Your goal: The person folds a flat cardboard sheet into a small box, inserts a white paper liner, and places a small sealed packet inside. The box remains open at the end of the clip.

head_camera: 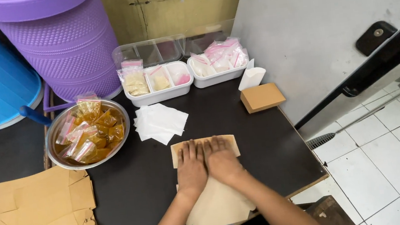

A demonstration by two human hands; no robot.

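My left hand [191, 168] and my right hand [222, 160] lie flat, side by side, palms down on a brown flat cardboard box blank [213, 204] on the black table [148, 181]. The fingers point away from me and press near the blank's far flap [177, 151]. Neither hand grips anything. The wrists and forearms cover the blank's middle.
A metal bowl [87, 133] of small bags of brown sauce stands at the left. White paper sheets [160, 122], white trays [160, 82] of small zip bags, a folded brown box [262, 96] and a stack of box blanks [39, 216] surround the hands. Purple and blue bins stand behind.
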